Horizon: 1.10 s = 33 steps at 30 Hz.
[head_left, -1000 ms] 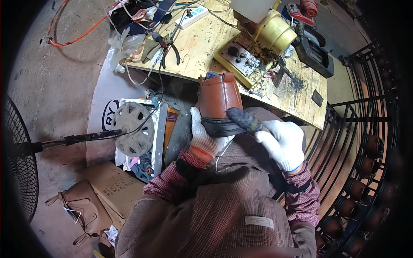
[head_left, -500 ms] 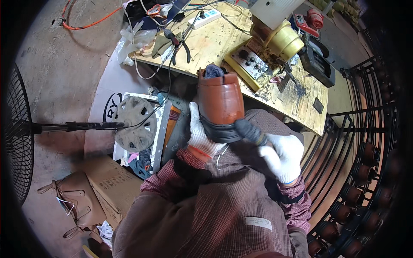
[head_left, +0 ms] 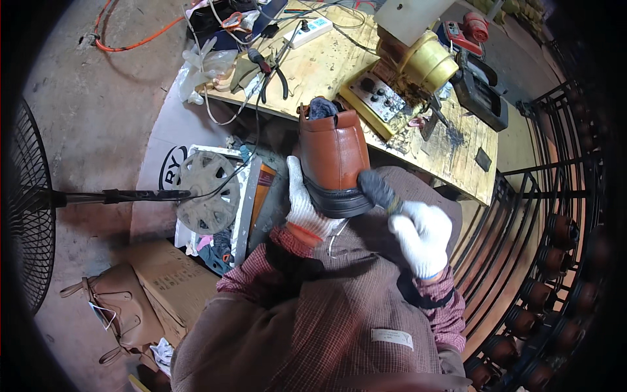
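A brown leather boot (head_left: 333, 147) with a black sole (head_left: 344, 204) is held over my lap, its heel end toward me. Grey fuzzy lining shows at its opening. My left hand (head_left: 305, 210), in a white knit glove, grips the boot from its left side near the sole; some fingers are hidden beneath it. In a white glove too, my right hand (head_left: 423, 236) is closed round a dark brush-like tool (head_left: 380, 191). The tool's fuzzy dark tip touches the boot's lower right edge, just above the sole.
Ahead stands a wooden table (head_left: 313, 72) with pliers (head_left: 274, 75), a power strip (head_left: 308, 31) and a yellow machine (head_left: 421, 62). A fan (head_left: 32, 202) is at far left, beside a wheel-shaped disc (head_left: 207, 193) and a cardboard box (head_left: 170, 277). Racks of boots (head_left: 535, 294) line the right.
My right hand and the tool have shifted slightly, the hand a little left. The boot stays nearly in place in my left hand.
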### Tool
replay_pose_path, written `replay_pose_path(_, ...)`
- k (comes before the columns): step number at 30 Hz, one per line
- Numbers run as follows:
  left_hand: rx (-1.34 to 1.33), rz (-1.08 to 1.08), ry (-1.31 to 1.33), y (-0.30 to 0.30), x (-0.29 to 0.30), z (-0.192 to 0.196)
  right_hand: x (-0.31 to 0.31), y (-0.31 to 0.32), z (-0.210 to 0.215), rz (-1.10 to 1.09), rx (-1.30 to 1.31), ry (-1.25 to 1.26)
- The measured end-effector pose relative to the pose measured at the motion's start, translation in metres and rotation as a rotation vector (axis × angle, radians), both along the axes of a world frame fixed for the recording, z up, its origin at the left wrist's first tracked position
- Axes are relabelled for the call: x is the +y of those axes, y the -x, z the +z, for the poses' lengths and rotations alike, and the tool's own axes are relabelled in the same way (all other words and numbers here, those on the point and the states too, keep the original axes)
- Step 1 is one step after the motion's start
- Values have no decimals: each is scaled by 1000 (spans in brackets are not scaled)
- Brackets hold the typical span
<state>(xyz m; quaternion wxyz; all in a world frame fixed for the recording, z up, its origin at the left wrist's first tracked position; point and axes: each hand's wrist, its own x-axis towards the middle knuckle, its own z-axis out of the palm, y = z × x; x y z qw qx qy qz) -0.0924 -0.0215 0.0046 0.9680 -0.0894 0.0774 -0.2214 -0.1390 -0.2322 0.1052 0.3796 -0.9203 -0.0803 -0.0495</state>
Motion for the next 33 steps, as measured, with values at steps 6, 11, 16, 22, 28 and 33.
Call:
replay_pose_path(6, -271, 100, -72, -2, -4, 1, 9, 3, 2, 7, -10, 8)
replay_pose_path(11, 73, 21, -372, -5, -6, 4, -2, 19, -16, -58, 71, -61)
replay_pose_path(16, -57, 71, -204, -2, -5, -5, 12, -1, 9, 78, -91, 19)
replay_pose_path(22, -22, 95, -346, -11, -5, 8, 3, 9, -12, -106, 110, -133)
replay_pose_path(28, -124, 186, -211, -16, 6, 19, -17, -17, -32, -229, -120, 21)
replay_pose_path(33, 29, 275, -587, -53, 12, 40, -119, -62, -74, -663, -130, 317)
